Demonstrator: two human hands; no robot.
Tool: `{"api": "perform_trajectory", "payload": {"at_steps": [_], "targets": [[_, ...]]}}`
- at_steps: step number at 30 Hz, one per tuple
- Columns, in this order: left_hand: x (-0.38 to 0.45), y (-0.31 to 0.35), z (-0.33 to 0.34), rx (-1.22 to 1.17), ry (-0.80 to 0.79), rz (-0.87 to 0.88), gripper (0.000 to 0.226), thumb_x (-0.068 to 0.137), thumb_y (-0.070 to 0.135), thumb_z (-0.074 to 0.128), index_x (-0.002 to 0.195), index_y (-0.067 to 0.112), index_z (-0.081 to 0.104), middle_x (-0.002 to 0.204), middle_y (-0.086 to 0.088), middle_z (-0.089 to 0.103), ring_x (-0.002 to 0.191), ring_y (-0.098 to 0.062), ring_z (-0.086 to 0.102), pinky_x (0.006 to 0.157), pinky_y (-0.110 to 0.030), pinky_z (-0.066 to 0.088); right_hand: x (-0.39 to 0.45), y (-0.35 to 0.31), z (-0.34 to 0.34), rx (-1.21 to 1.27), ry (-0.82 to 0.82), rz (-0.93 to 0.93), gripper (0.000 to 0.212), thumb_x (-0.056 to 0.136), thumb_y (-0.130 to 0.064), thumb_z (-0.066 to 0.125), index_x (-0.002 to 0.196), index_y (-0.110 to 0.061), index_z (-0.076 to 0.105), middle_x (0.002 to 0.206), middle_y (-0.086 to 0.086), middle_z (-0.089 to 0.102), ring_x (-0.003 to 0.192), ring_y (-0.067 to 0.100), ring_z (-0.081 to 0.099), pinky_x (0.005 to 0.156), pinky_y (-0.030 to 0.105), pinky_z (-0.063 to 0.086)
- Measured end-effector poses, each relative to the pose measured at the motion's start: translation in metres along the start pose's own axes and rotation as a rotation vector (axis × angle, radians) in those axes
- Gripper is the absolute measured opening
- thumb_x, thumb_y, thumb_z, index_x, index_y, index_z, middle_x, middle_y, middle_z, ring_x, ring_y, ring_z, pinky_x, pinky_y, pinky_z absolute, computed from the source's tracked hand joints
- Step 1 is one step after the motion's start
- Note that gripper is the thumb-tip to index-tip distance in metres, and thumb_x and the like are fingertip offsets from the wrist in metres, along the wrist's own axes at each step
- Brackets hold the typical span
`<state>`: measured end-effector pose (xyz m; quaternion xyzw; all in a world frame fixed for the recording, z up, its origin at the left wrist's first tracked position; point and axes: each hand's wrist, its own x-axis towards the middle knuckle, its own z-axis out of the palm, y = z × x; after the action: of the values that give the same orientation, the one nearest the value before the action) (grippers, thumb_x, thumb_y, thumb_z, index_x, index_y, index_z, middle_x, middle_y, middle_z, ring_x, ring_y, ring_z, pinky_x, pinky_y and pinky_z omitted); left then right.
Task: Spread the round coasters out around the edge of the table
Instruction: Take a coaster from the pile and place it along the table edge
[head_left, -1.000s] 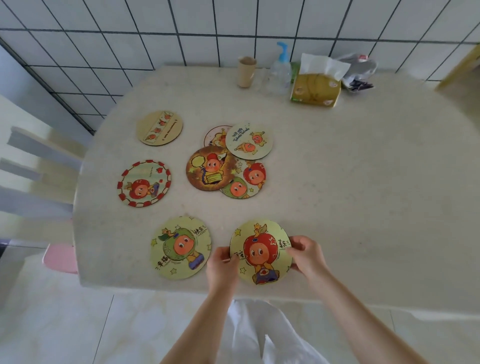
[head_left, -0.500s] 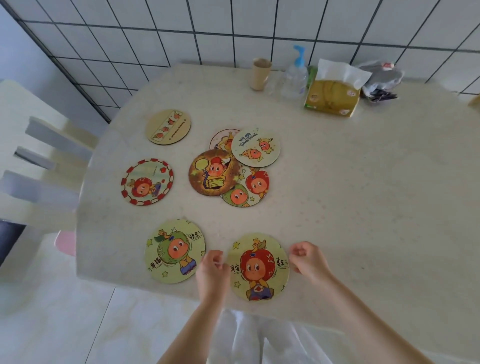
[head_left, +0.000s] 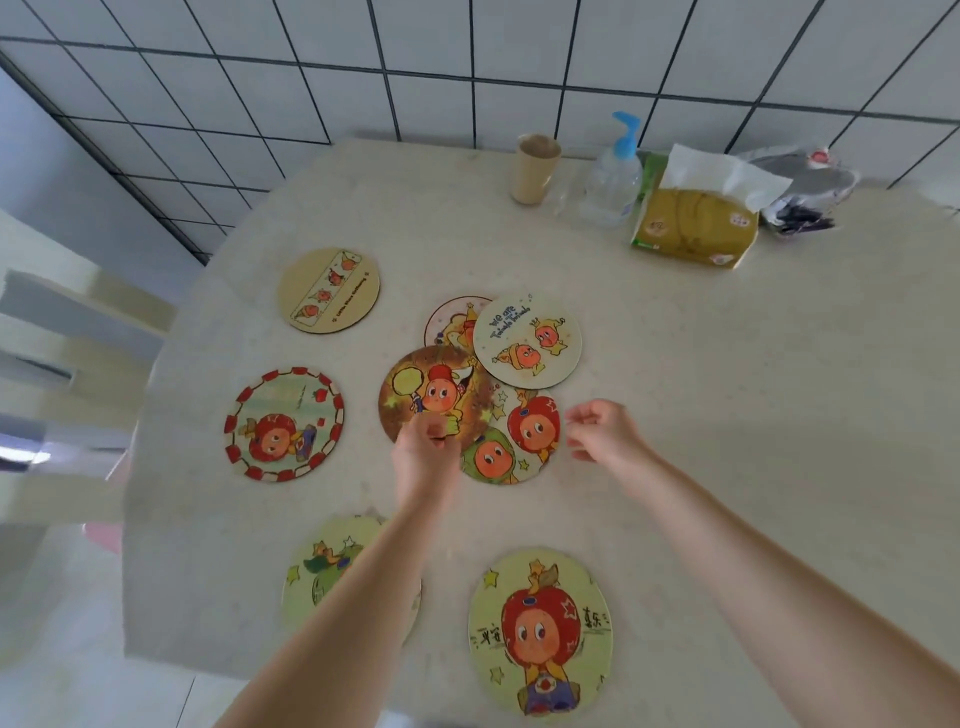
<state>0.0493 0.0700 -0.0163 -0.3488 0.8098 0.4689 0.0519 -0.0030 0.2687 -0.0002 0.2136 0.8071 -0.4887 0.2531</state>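
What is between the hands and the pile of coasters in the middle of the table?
Nothing visible. The left hand is already over the brown coaster on the pile, and the right hand hovers just right of the two-character coaster, with only bare table around it.

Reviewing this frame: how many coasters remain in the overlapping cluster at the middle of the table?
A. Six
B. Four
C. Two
B: the cluster holds the brown coaster, the white two-character coaster, a pink-rimmed coaster partly covered by both, and the starred coaster beneath. The left hand is at the brown one.
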Motion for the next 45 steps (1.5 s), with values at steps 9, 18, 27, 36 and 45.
{"api": "perform_trajectory", "payload": {"at_steps": [9, 18, 27, 36, 45], "targets": [[0.094, 0.080, 0.028, 0.111, -0.099, 0.176, 0.030, 0.089, 0.008, 0.057, 0.119, 0.013, 0.059, 0.109, 0.002, 0.061, 0.072, -0.001, 0.052, 0.054, -0.012, 0.034, 0.081, -0.057, -0.004, -0.024, 0.137, 0.124, 0.042, 0.084, -0.003, 0.055, 0.126, -0.006, 0.051, 0.115, 0.013, 0.058, 0.106, 0.030, 0.061, 0.093, 0.045, 0.053], [0.122, 0.107, 0.050, -0.013, -0.149, -0.058, 0.043, 0.080, 0.003, 0.060, 0.122, 0.012, 0.056, 0.104, 0.000, 0.059, 0.068, -0.004, 0.047, 0.047, -0.018, 0.031, 0.102, -0.071, 0.002, 0.175, 0.177, 0.306, 0.009, 0.087, 0.000, 0.052, 0.087, -0.008, 0.048, 0.102, 0.014, 0.055, 0.076, 0.024, 0.058, 0.061, 0.037, 0.060], [0.123, 0.108, 0.050, -0.173, -0.167, -0.090, 0.039, 0.079, 0.005, 0.068, 0.117, 0.016, 0.067, 0.107, 0.003, 0.069, 0.080, -0.007, 0.059, 0.060, -0.018, 0.044, 0.106, -0.074, 0.002, -0.025, 0.230, 0.259, 0.035, 0.081, -0.006, 0.049, 0.115, -0.005, 0.057, 0.122, 0.017, 0.056, 0.079, 0.029, 0.052, 0.054, 0.029, 0.041], [0.110, 0.092, 0.014, -0.309, -0.160, -0.073, 0.030, 0.083, 0.000, 0.059, 0.092, 0.028, 0.065, 0.087, 0.010, 0.068, 0.080, -0.008, 0.064, 0.064, -0.025, 0.055, 0.083, -0.091, 0.012, 0.086, 0.204, 0.113, 0.035, 0.082, -0.003, 0.058, 0.107, -0.021, 0.043, 0.090, -0.003, 0.045, 0.095, 0.024, 0.057, 0.077, 0.043, 0.059], [0.086, 0.020, -0.048, -0.082, -0.068, -0.109, 0.026, 0.081, 0.008, 0.066, 0.104, 0.017, 0.071, 0.074, 0.013, 0.066, 0.064, -0.001, 0.058, 0.046, -0.014, 0.044, 0.038, -0.074, 0.078, -0.163, -0.078, -0.103, 0.027, 0.084, -0.004, 0.065, 0.110, -0.011, 0.064, 0.103, 0.007, 0.067, 0.088, 0.021, 0.064, 0.062, 0.027, 0.055]]}}
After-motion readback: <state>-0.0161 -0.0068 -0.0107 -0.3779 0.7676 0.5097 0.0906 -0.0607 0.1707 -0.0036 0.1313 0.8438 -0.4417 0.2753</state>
